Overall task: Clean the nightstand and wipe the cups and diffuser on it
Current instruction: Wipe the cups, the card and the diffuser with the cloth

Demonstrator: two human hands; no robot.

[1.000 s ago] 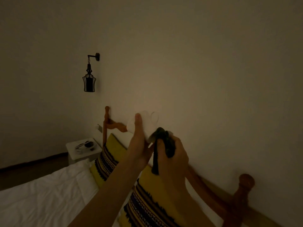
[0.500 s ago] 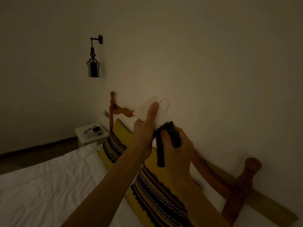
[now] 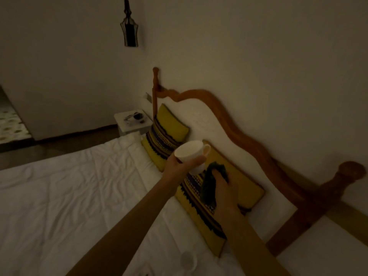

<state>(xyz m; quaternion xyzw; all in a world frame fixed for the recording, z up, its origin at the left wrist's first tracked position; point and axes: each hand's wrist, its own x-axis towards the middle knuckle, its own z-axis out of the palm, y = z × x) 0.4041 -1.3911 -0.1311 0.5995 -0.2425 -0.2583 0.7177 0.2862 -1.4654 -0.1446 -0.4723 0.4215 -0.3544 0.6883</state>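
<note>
My left hand (image 3: 180, 166) grips a white cup (image 3: 190, 151) with a handle, held above the bed with its mouth tilted toward the upper left. Just to its right, my right hand (image 3: 224, 188) is closed on a dark cloth (image 3: 209, 188) that hangs down from the fist, a little apart from the cup. A second pale cup (image 3: 188, 260) lies dimly on the white bedding near the bottom edge. A white nightstand (image 3: 132, 127) stands far off beyond the bed, with small dark items on top.
A white bed (image 3: 79, 196) fills the lower left, with two yellow patterned pillows (image 3: 166, 134) against a wooden headboard (image 3: 229, 118). A dark lantern lamp (image 3: 129, 30) hangs on the wall above. The room is dim.
The view has tipped down toward the bed. Both hands have lowered; the cup now shows its open mouth and the cloth has come away from it.
</note>
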